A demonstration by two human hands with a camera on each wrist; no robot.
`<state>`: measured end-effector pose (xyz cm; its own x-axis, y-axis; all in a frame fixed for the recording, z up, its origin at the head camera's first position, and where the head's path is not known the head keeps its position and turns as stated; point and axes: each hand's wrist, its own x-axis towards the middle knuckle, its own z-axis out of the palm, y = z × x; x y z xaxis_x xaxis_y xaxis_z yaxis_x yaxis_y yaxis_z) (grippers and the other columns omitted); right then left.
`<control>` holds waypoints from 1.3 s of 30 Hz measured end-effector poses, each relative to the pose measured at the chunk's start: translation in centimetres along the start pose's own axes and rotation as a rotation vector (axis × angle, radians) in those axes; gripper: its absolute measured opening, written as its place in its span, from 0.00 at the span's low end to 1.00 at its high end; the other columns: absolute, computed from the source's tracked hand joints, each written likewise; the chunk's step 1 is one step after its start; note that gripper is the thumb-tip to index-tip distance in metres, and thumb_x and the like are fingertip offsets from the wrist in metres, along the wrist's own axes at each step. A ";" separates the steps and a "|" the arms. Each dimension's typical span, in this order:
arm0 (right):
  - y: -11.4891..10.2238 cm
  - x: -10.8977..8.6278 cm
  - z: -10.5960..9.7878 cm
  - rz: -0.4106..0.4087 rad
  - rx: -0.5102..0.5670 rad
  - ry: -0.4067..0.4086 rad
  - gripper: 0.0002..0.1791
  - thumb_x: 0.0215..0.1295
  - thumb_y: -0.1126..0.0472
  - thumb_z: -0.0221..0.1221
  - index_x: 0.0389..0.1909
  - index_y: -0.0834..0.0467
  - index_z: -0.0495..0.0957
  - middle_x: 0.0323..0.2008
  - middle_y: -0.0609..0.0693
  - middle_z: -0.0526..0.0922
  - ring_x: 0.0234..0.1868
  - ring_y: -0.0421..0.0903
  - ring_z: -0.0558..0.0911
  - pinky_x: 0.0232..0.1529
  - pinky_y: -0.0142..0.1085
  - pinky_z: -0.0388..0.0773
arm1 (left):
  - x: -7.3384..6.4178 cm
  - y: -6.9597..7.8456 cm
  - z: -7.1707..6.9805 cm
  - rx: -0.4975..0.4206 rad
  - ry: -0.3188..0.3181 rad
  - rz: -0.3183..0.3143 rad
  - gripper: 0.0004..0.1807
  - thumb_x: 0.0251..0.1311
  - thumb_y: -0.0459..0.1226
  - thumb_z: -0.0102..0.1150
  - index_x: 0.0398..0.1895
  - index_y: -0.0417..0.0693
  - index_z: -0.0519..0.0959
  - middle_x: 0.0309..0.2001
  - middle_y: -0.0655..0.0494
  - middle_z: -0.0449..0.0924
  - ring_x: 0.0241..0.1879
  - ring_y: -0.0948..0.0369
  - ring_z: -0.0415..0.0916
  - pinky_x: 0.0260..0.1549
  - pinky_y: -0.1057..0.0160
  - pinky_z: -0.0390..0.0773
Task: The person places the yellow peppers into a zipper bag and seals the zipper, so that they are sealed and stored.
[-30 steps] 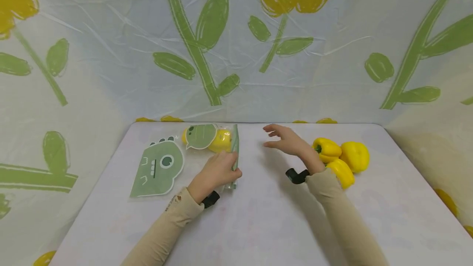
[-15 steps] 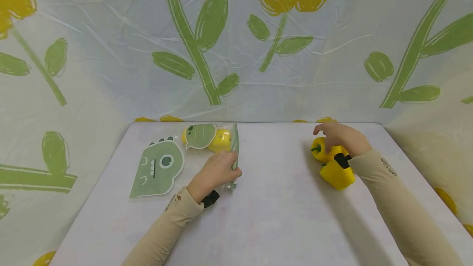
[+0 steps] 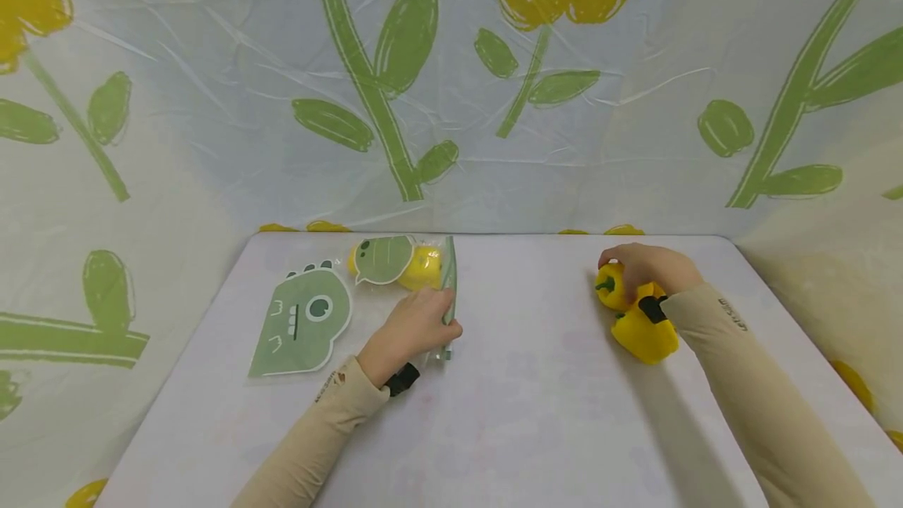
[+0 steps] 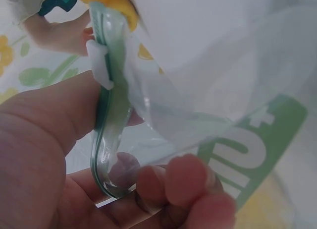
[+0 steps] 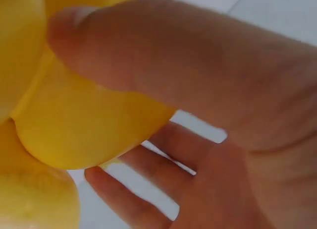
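Observation:
My left hand (image 3: 412, 328) holds the open right end of a clear zip bag (image 3: 299, 324) printed with a green one-eyed creature. In the left wrist view, its fingers curl at the green zip edge (image 4: 114, 65), near a white slider (image 4: 100, 63). Inside the bag, yellow rounded things (image 3: 423, 269) show through the plastic at the back. My right hand (image 3: 659, 266) grips a yellow bell pepper (image 3: 609, 288) at the table's right. The right wrist view has the thumb across that pepper (image 5: 94, 120) and the fingers around its far side.
A second yellow bell pepper (image 3: 645, 337) lies just in front of my right hand. Part of another yellow one (image 3: 650, 290) shows behind the wrist camera. The white table (image 3: 522, 382) meets a flower-printed cloth (image 3: 536, 186) at the back and sides.
My right hand has moved right from above the table's middle to the peppers, then lowered and closed around one. The left hand has stayed at the bag's edge.

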<state>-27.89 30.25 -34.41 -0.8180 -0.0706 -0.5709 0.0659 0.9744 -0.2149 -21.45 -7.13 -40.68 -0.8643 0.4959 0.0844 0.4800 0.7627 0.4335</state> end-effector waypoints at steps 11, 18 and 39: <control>-0.6 -0.4 -0.8 -0.311 0.058 0.218 0.36 0.45 0.66 0.70 0.58 0.59 0.69 0.51 0.64 0.74 0.45 0.57 0.74 0.44 0.49 0.72 | 0.0 0.1 -0.2 -0.008 -0.007 -0.001 0.13 0.50 0.35 0.61 0.18 0.48 0.65 0.15 0.62 0.59 0.16 0.65 0.59 0.15 0.66 0.61; -2.6 -1.1 -0.9 -0.450 0.203 0.380 0.39 0.52 0.60 0.72 0.61 0.64 0.62 0.56 0.69 0.73 0.50 0.61 0.76 0.53 0.55 0.72 | 0.0 0.2 -0.3 -0.003 -0.007 0.001 0.13 0.50 0.34 0.61 0.19 0.48 0.65 0.16 0.62 0.59 0.16 0.65 0.59 0.16 0.66 0.61; -11.6 4.0 10.3 -0.675 1.404 0.255 0.37 0.53 0.80 0.58 0.62 0.57 0.56 0.60 0.58 0.65 0.51 0.48 0.75 0.51 0.33 0.77 | 0.1 0.2 -0.7 -0.008 -0.012 -0.010 0.10 0.50 0.35 0.62 0.21 0.45 0.69 0.15 0.61 0.60 0.16 0.64 0.62 0.16 0.67 0.63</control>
<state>-26.00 16.45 -42.34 -0.9757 -0.2152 0.0420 0.0013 -0.1970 -0.9804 -21.53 -7.19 -39.99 -0.8672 0.4931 0.0692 0.4699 0.7643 0.4417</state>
